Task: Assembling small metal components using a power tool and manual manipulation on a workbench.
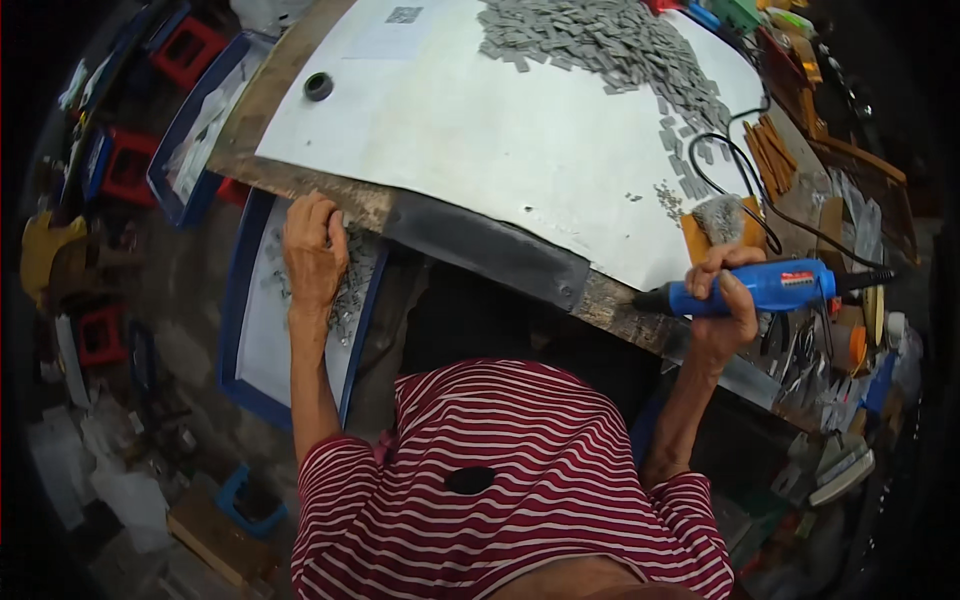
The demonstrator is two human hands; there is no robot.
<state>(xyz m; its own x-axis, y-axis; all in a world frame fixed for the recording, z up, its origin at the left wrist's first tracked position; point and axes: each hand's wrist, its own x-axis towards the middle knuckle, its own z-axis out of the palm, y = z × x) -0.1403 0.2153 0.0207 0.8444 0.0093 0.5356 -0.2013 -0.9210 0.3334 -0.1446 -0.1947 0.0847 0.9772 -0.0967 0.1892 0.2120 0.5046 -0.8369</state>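
Observation:
My right hand [727, 300] is wrapped round a blue electric screwdriver [780, 287], held level at the table's near right edge. Its dark tip points left, and a black cable [862, 282] leaves its right end. Over at the left, my left hand [316, 250] is above a blue-rimmed tray [238, 335] beside the table edge, back of the hand up. Its fingers are curled together, and whatever they may hold is hidden. Small clear or metallic pieces [347, 310] lie in the tray next to that wrist.
A heap of small grey flat pieces [610, 45] covers the far part of the white tabletop sheet [440, 130]. A dark round ring [318, 87] sits at the far left. Brown strips [770, 155] and an orange holder of small screws [718, 220] lie at the right. Red stools [130, 165] stand left.

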